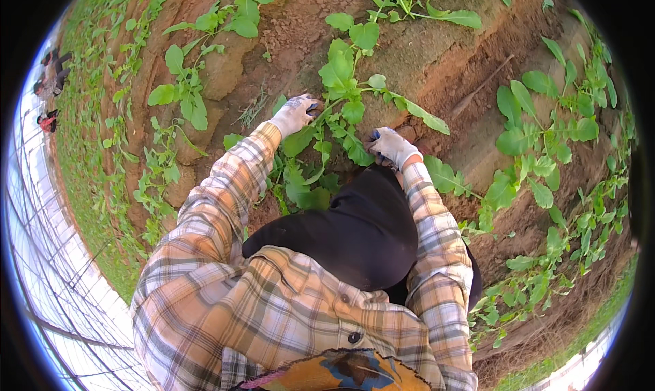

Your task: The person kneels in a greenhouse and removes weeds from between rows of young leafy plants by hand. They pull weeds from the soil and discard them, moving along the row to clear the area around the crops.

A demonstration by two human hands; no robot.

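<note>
My left hand (295,116), in a pale work glove with worn fingertips, reaches to the left side of a leafy green plant (342,81). Its fingers are curled beside a leaf stalk, and whether they grip it is hidden. On the plant's right, my right hand (391,146), gloved the same way, is low over the soil with its fingers bent down. A lobed leaf (354,144) ends right beside those fingers; what lies under them cannot be seen. More broad leaves (302,186) spread between my left forearm and my dark-trousered knee (368,207).
Similar plants grow in rows on the left (187,84) and right (532,130) of the reddish soil bed (409,58). A thin stick (483,87) lies in the furrow. Several people (51,79) are far off at the left, by a greenhouse frame (61,268).
</note>
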